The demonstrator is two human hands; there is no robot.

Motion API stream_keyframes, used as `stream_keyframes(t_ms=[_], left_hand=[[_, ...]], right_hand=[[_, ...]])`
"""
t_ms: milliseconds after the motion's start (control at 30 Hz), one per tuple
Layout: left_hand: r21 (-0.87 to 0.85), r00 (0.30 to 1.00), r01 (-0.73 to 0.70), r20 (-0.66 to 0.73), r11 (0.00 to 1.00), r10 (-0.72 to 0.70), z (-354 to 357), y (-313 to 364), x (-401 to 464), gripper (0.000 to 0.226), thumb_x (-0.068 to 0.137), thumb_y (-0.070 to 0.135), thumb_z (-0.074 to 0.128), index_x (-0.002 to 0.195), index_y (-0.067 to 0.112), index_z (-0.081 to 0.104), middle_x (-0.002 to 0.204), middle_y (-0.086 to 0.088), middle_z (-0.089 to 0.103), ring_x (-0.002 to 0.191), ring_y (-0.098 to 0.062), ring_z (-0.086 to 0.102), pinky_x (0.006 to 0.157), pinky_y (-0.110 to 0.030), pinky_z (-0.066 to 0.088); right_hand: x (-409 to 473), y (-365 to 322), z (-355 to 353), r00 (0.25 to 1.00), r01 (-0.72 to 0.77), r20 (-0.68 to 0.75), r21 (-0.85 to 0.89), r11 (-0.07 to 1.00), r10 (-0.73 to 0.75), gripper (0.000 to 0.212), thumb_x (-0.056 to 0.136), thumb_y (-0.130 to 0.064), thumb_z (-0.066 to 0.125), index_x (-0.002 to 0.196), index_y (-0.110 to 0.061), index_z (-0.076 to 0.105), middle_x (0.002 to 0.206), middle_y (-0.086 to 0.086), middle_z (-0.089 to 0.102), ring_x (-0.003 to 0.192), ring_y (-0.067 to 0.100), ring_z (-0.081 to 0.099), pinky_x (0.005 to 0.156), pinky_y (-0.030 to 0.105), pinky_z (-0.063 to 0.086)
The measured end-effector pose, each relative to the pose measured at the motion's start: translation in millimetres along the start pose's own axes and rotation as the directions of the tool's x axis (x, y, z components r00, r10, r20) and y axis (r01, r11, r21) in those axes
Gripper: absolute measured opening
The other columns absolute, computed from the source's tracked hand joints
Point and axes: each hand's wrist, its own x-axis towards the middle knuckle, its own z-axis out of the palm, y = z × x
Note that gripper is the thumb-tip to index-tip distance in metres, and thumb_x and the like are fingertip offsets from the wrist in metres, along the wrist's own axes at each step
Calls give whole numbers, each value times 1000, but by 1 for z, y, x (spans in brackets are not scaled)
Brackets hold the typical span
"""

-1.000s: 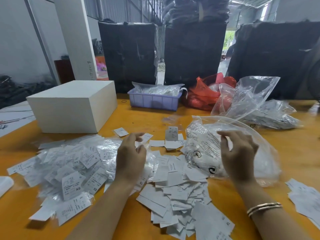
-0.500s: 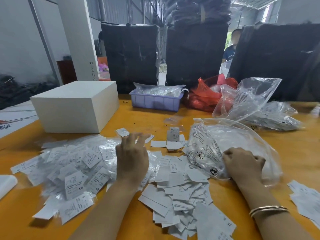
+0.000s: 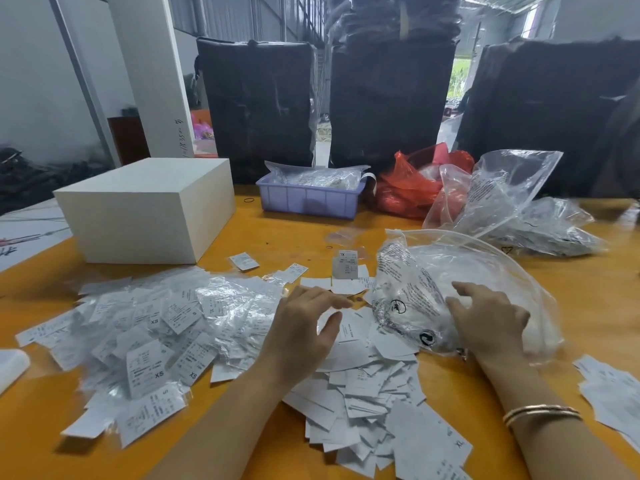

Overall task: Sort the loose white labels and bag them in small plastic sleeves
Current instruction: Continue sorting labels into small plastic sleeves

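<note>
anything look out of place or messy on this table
Nothing looks damaged. A few strays stand out: one sleeved label lies alone near the white box, apart from the bagged pile, and a small rubber band sits loose beside the purple bin.

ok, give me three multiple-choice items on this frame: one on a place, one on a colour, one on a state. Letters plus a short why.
1. Where is the white box?
A. far left of the table
B. inside the tray
C. under the clear bag

2. What colour is the tray?
A. green
B. lilac
C. black

3. What is the right hand doing?
A. holding a pen
B. hanging off the table
C. resting on the clear bag

Answers:
1 A: the box stands on the table behind the bagged labels, left side.
2 B: its ribbed wall is pale purple.
3 C: its fingers lie spread on the bag; the left hand hovers open over the loose labels.
</note>
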Motion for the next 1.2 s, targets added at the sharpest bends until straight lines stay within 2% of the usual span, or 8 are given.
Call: stream_keyframes(t_ms=[167, 433, 667, 733, 833, 1000, 1100, 1200], left_hand=[[-14, 1000, 0, 26, 1000, 0, 0, 4, -1, 23, 85, 4, 65, 102, 17, 71, 102, 6, 70, 103, -16, 57, 86, -44, 45], [-92, 995, 84, -41, 992, -88, 0, 4, 1, 22, 86, 0, 63, 99, 15, 72, 97, 6, 68, 100, -15, 57, 88, -40, 46], [-174, 982, 144, -93, 974, -162, -3, 4, 3, 19, 89, 2, 60, 98, 15, 72, 97, 5, 70, 101, -10, 57, 89, -23, 44], [-200, 983, 150, -75, 968, -167, -4, 5, 3, 19, 89, 4, 60, 98, 17, 71, 97, 7, 69, 101, -6, 56, 89, -20, 42], [-241, 985, 159, -26, 957, -170, -3, 7, 4, 19, 91, 8, 59, 98, 22, 70, 97, 14, 65, 100, 0, 55, 88, -16, 38], [-223, 986, 165, 2, 961, -169, -3, 7, 4, 18, 92, 9, 57, 101, 20, 70, 98, 11, 65, 101, -7, 56, 88, -20, 41], [-196, 987, 158, -1, 968, -162, -4, 6, 3, 18, 92, 9, 58, 102, 19, 70, 96, 13, 63, 100, -8, 55, 86, -16, 41], [-165, 989, 149, 5, 975, -151, -3, 5, 3, 19, 90, 7, 60, 103, 17, 70, 97, 12, 64, 100, -9, 55, 86, -16, 41]], right_hand=[[0, -2, 1, 996, 33, 91, -203, 979, -15, 21, 91, -26, 52, 96, -30, 72, 103, -2, 61, 103, 22, 49, 82, 35, 24], [1, 1, -5, 987, -62, -124, 265, 962, 98, 6, 83, -23, 69, 81, -19, 66, 89, 3, 67, 85, 22, 55, 77, 33, 18], [-5, -11, -10, 917, 193, -398, 383, 903, -27, 10, 88, -16, 65, 85, -6, 65, 83, 6, 67, 78, 27, 61, 78, 39, 34], [-10, -18, -14, 924, 282, -375, 533, 798, -76, 9, 89, -15, 62, 87, -7, 64, 79, 4, 64, 74, 28, 61, 70, 38, 46], [-19, -33, -10, 949, 301, -280, 656, 693, -147, 14, 88, -22, 59, 88, -10, 65, 74, 1, 64, 69, 15, 62, 62, 17, 48], [-8, -17, -2, 930, 213, -368, 532, 820, -2, 17, 92, -14, 59, 90, 1, 67, 77, 10, 66, 63, 18, 56, 55, 9, 40], [8, 10, -3, 904, 60, -390, 519, 853, 174, 22, 93, -15, 57, 95, 3, 69, 89, 19, 69, 80, 29, 61, 66, 23, 40], [10, 16, -2, 887, 54, -427, 477, 877, 178, 21, 92, -11, 58, 104, 3, 69, 101, 21, 69, 95, 35, 63, 80, 27, 41]])
